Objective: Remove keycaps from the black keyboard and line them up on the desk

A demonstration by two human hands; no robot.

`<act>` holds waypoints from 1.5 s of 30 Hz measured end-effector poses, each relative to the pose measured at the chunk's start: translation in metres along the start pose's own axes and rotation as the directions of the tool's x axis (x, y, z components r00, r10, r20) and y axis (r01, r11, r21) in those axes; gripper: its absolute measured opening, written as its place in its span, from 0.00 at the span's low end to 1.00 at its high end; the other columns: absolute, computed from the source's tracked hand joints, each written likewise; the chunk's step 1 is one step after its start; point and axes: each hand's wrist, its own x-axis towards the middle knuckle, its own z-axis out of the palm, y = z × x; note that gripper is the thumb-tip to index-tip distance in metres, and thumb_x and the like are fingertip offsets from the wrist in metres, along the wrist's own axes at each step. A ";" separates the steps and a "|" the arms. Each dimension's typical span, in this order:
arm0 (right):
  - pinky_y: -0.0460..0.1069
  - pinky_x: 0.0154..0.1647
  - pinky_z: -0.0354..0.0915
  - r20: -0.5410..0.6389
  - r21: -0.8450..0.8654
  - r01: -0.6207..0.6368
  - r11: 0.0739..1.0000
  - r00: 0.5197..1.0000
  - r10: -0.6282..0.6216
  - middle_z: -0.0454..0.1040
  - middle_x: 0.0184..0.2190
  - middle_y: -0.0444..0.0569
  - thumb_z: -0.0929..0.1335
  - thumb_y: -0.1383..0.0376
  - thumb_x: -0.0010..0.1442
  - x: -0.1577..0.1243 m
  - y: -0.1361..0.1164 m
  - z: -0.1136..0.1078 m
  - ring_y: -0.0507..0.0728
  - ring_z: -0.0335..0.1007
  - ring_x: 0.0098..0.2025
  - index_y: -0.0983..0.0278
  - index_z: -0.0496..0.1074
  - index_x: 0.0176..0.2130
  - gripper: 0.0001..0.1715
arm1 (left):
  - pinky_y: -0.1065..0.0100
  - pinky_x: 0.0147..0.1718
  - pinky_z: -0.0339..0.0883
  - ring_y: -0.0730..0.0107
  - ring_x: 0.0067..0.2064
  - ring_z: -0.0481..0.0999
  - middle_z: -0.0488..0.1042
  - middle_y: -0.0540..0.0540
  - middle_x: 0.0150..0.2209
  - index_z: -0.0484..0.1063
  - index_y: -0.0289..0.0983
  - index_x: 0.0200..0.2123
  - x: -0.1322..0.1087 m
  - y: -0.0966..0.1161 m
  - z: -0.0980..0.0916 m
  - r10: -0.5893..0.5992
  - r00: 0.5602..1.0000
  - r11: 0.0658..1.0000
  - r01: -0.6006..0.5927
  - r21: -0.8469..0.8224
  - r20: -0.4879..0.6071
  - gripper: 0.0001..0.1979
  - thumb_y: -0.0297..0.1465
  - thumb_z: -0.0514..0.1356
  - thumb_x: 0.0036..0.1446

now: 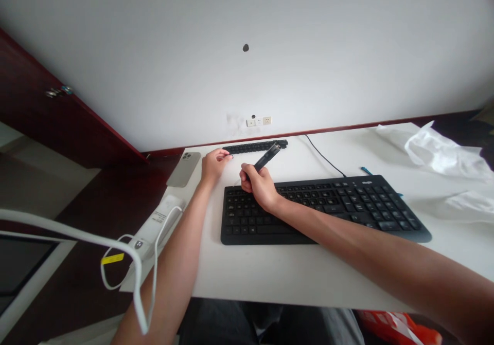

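My right hand (pixel 259 184) is closed around a black pen-like tool (pixel 267 156) over the upper left of a black keyboard (pixel 293 229). The tool's clear end points up and away, and thin wires stick out below my fist near the keyboard's edge. Beyond the keyboard, my left hand (pixel 214 166) pinches a small black keycap (pixel 230 156) at its fingertips. This hand is at the left end of a row of black keycaps (pixel 257 147) lined up along the back of the desk.
A phone (pixel 184 169) and a white power strip (pixel 159 221) with cables lie on the desk's left side. Crumpled white plastic bags (pixel 443 152) are at the right. A thin blue tool (pixel 366 170) shows behind the keyboard. The keyboard's cable (pixel 326 156) runs toward the wall.
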 end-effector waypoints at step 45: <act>0.48 0.22 0.48 0.068 -0.103 -0.009 0.995 0.998 0.016 0.57 0.14 0.39 0.67 0.55 0.63 -0.001 0.000 0.000 0.49 0.51 0.18 0.62 0.65 0.22 0.22 | 0.54 0.55 0.68 0.52 0.51 0.77 0.82 0.45 0.47 0.81 0.44 0.39 -0.003 0.011 -0.022 0.216 0.968 0.803 -0.249 0.541 0.126 0.11 0.25 0.62 0.57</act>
